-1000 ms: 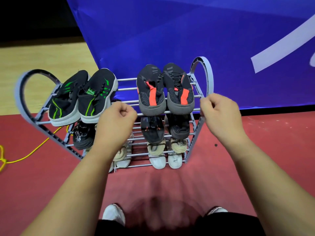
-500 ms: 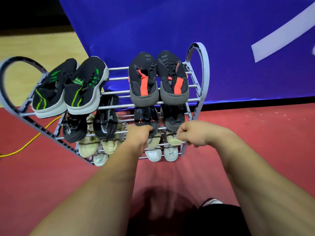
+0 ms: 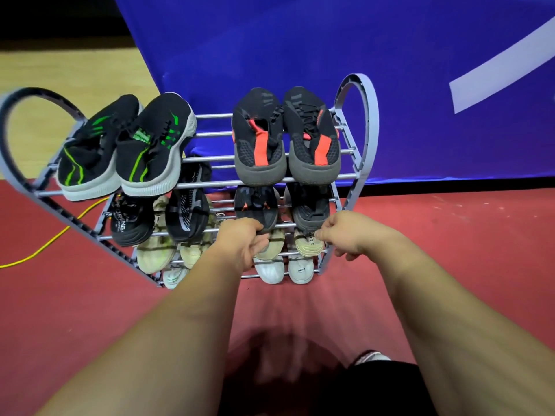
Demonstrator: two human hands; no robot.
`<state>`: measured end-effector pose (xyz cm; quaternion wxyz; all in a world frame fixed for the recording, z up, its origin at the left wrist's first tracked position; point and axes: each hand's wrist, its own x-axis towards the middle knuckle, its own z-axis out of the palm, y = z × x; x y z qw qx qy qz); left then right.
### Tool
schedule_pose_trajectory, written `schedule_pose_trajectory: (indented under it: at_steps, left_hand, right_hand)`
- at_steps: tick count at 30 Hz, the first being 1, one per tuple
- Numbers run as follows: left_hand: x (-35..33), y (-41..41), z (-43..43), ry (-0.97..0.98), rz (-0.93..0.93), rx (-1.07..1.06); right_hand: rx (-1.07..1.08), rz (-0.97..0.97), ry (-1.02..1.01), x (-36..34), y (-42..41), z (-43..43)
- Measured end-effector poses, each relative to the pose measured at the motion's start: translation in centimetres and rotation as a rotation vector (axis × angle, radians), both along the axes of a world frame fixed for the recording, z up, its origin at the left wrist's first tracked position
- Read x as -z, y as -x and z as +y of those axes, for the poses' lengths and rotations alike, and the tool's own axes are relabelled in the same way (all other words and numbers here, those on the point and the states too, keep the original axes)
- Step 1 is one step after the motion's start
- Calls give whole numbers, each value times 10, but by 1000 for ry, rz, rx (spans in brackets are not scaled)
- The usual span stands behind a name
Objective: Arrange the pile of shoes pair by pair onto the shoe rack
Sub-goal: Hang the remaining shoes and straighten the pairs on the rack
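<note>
The grey shoe rack [image 3: 359, 151] holds pairs on every shelf. A black-and-green pair [image 3: 126, 148] and a black-and-orange pair [image 3: 286, 139] lie on the top shelf. On the second shelf, at the right, sits a black pair [image 3: 310, 205]. My left hand [image 3: 240, 244] curls round the heel of that pair's left shoe [image 3: 255, 204]. At the heel of its right shoe my right hand [image 3: 345, 235] pinches with curled fingers. Just below both hands is a beige pair [image 3: 307, 244], and I cannot rule out contact with it.
More black shoes [image 3: 186, 211] fill the left of the second shelf, beige shoes [image 3: 156, 250] the third, white shoes [image 3: 300, 270] the bottom. A blue banner [image 3: 330, 40] hangs behind the rack. A yellow cable [image 3: 45, 244] runs over the red floor at left.
Both hands dropped from beside the top shelf to the heels of the black pair on the second shelf, and they have stayed there for the last half second.
</note>
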<state>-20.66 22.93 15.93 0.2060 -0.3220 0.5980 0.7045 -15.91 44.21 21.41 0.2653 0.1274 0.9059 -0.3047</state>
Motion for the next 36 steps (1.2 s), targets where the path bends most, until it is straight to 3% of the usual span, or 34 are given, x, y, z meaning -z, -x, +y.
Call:
schedule_pose_trajectory:
  at_steps: [7, 12, 30, 36]
  left_hand:
    - [-16, -1, -26, 2, -13, 1]
    - [-41, 4, -46, -214, 70, -169]
    - [-56, -1, -95, -508, 179, -239]
    - [-54, 2, -90, -547, 196, -245]
  right_hand:
    - [615, 0, 322, 33, 11, -23]
    - [919, 120, 607, 52, 24, -48]
    - [851, 113, 838, 57, 27, -115]
    - [697, -24, 827, 48, 25, -107]
